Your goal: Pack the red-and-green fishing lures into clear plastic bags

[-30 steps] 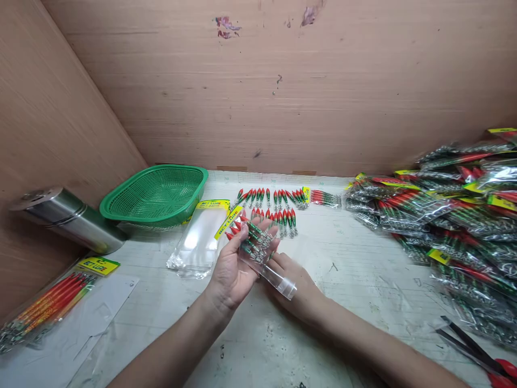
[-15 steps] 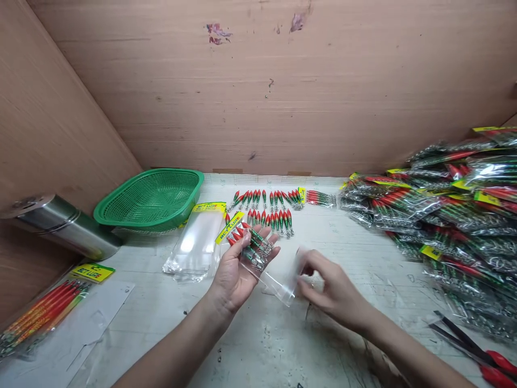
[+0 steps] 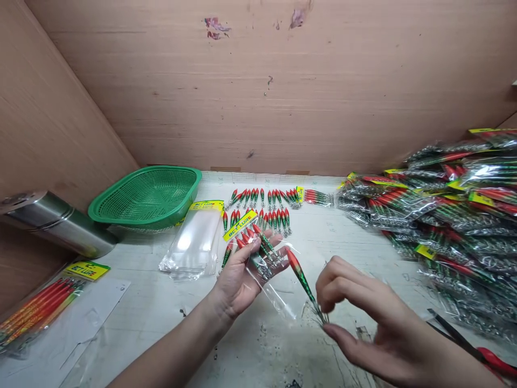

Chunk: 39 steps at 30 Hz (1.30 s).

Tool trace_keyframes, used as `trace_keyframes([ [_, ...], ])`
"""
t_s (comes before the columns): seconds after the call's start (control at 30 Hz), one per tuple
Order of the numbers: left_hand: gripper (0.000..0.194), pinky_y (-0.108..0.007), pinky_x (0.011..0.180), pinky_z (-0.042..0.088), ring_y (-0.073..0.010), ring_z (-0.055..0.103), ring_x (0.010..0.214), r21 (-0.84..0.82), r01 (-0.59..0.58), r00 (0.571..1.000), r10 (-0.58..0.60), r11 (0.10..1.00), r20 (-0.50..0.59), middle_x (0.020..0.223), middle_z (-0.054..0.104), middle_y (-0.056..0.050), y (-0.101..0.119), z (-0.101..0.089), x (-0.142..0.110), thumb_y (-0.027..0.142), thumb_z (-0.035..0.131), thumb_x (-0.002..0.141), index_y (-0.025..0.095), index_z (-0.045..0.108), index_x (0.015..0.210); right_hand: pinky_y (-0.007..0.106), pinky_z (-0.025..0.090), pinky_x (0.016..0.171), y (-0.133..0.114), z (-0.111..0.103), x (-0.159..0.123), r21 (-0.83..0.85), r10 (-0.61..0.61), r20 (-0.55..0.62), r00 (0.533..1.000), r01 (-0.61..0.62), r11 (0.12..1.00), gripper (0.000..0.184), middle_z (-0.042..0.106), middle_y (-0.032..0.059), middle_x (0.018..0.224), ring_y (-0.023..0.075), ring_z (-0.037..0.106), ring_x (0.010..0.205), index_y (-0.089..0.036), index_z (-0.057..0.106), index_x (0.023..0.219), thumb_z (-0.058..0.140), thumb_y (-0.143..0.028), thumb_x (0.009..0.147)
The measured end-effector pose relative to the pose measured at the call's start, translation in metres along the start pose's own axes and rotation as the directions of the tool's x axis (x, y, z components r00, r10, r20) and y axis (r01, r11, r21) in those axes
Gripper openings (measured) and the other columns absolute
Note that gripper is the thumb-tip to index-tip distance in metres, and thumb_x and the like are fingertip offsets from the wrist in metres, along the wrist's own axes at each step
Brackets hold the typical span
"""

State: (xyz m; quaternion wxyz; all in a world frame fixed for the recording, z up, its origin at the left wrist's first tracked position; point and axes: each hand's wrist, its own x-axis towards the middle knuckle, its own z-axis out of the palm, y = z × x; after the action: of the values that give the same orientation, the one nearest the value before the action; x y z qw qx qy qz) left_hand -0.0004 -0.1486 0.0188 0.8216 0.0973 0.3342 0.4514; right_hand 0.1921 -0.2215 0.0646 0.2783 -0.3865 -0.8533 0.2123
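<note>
My left hand (image 3: 238,283) holds a clear plastic bag (image 3: 278,302) with a yellow printed header. Several red and green squid jigs (image 3: 264,245) lie inside it, and the bag's other end hangs toward the right. Between the thumb and fingers of my right hand (image 3: 359,310) is a single squid jig (image 3: 299,272), gripped at its hook end with the red tip pointing up and left. That tip is close to the fingertips of my left hand. Beyond the bag, loose squid jigs (image 3: 277,198) lie in two rows on the table.
Flat clear bags (image 3: 196,240) lie left of my left hand, by a green basket (image 3: 145,215). Farther left are a metal flask (image 3: 72,226) and a bag of orange lures (image 3: 44,307). Filled bags (image 3: 452,215) pile up at right, above scissors (image 3: 464,337).
My right hand has moved right and toward me, and a squid jig now shows in its fingers. The bag in my left hand has shifted slightly.
</note>
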Motion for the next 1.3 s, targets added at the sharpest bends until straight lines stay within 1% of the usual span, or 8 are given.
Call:
trace_keyframes([
  [0.13, 0.024, -0.042, 0.081, 0.056, -0.0253, 0.069, 0.089, 0.028, 0.035, 0.998, -0.036, 0.999, 0.048, 0.098, 0.071, -0.013, -0.002, -0.001, 0.000, 0.018, 0.055, 0.084, 0.009, 0.063, 0.105, 0.031, 0.044, 0.068, 0.010, 0.013, 0.002, -0.242, -0.099, -0.185, 0.978, 0.052, 0.969, 0.016, 0.061, 0.0052, 0.086, 0.0167, 0.053, 0.079, -0.019, 0.056, 0.093, 0.052, -0.006, 0.083],
  [0.27, 0.023, -0.043, 0.080, 0.056, -0.0261, 0.069, 0.089, 0.070, 0.024, 0.999, -0.026, 0.997, 0.032, 0.100, 0.071, -0.013, -0.003, 0.000, 0.000, 0.019, 0.056, 0.084, 0.008, 0.063, 0.104, 0.032, 0.040, 0.068, 0.012, 0.018, 0.004, -0.393, -0.177, -0.271, 0.946, 0.059, 0.918, 0.016, 0.062, 0.0053, 0.082, 0.0167, 0.051, 0.076, -0.018, 0.060, 0.092, 0.054, -0.006, 0.084],
  [0.43, 0.023, -0.043, 0.081, 0.056, -0.0260, 0.069, 0.088, 0.090, 0.029, 0.999, -0.032, 0.995, 0.030, 0.100, 0.071, -0.014, -0.005, 0.001, -0.002, 0.019, 0.055, 0.085, 0.009, 0.063, 0.103, 0.032, 0.037, 0.069, 0.009, 0.025, 0.008, -0.413, -0.213, -0.325, 0.922, 0.065, 0.909, 0.015, 0.062, 0.0028, 0.073, 0.0157, 0.048, 0.073, -0.017, 0.062, 0.090, 0.055, -0.005, 0.084],
  [0.77, 0.019, -0.040, 0.078, 0.057, -0.0242, 0.069, 0.088, 0.061, 0.055, 0.987, -0.064, 0.997, 0.149, 0.097, 0.072, -0.010, -0.008, -0.001, -0.003, 0.018, 0.055, 0.084, 0.011, 0.067, 0.097, 0.032, 0.037, 0.068, 0.013, 0.033, 0.011, -0.417, -0.201, -0.430, 0.880, 0.004, 0.909, 0.011, 0.056, 0.0029, 0.072, 0.0152, 0.048, 0.070, -0.016, 0.060, 0.084, 0.058, -0.005, 0.082],
  [1.0, 0.019, -0.042, 0.076, 0.056, -0.0226, 0.068, 0.079, 0.226, 0.195, 0.967, -0.225, 0.955, 0.118, 0.091, 0.071, -0.014, -0.018, -0.008, 0.001, 0.018, 0.059, 0.081, 0.007, 0.064, 0.097, 0.026, 0.038, 0.060, 0.025, 0.037, -0.006, -0.321, -0.105, -0.272, 0.956, 0.013, 0.947, 0.013, 0.051, 0.0045, 0.079, 0.0146, 0.048, 0.072, -0.017, 0.059, 0.087, 0.051, -0.007, 0.086],
  [1.17, 0.027, -0.041, 0.075, 0.054, -0.0197, 0.066, 0.075, 0.276, 0.362, 0.907, -0.405, 0.890, 0.117, 0.088, 0.069, -0.010, -0.037, -0.015, 0.011, 0.032, 0.057, 0.083, 0.012, 0.060, 0.101, 0.026, 0.034, 0.055, 0.037, 0.049, -0.038, -0.320, -0.048, -0.258, 0.965, -0.039, 0.947, 0.015, 0.049, 0.0022, 0.069, 0.0142, 0.046, 0.064, -0.018, 0.053, 0.080, 0.046, -0.006, 0.087],
  [1.23, 0.040, -0.038, 0.072, 0.053, -0.0194, 0.066, 0.073, 0.389, 0.441, 0.850, -0.515, 0.809, 0.108, 0.088, 0.068, -0.010, -0.040, -0.018, 0.007, 0.046, 0.053, 0.083, 0.013, 0.059, 0.104, 0.026, 0.034, 0.054, 0.042, 0.055, -0.049, -0.322, -0.015, -0.257, 0.966, -0.071, 0.944, 0.017, 0.049, 0.0016, 0.068, 0.0140, 0.046, 0.063, -0.019, 0.051, 0.078, 0.045, -0.006, 0.087],
  [1.3, 0.050, -0.035, 0.068, 0.053, -0.0202, 0.066, 0.073, 0.562, 0.466, 0.813, -0.582, 0.684, 0.034, 0.087, 0.067, -0.010, -0.033, -0.024, -0.004, 0.056, 0.051, 0.079, 0.012, 0.059, 0.102, 0.025, 0.034, 0.053, 0.046, 0.060, -0.057, -0.331, 0.012, -0.248, 0.969, -0.096, 0.939, 0.018, 0.049, 0.0012, 0.067, 0.0136, 0.046, 0.062, -0.019, 0.049, 0.076, 0.043, -0.007, 0.087],
])
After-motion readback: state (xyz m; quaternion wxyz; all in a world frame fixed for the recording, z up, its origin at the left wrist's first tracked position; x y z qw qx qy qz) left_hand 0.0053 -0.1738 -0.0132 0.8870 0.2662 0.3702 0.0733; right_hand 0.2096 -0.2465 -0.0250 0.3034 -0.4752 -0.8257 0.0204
